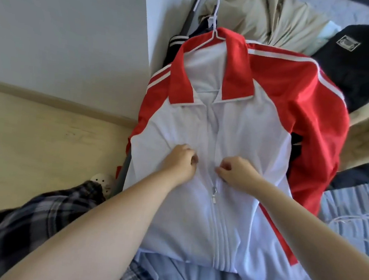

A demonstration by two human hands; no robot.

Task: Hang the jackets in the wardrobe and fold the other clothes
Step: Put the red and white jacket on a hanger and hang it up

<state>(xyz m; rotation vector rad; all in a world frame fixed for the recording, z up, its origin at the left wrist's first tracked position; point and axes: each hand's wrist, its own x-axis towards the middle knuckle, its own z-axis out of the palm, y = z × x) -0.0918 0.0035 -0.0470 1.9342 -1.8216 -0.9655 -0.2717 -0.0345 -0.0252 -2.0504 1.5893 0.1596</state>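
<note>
A red and white track jacket (248, 128) lies front-up on the bed, with a white wire hanger (211, 15) inside its collar and the hook pointing away from me. The zip is closed up to mid-chest, and its pull (214, 194) hangs just below my hands. My left hand (181, 160) pinches the white fabric left of the zip. My right hand (235, 170) pinches the fabric right of the zip, just above the slider.
The bed has a blue striped sheet (357, 217). A beige garment (271, 14) and a black fleece garment (358, 60) are piled behind the jacket. Dark clothing (178, 41) lies under the collar. Wooden floor (30, 142) and a white wall lie to the left.
</note>
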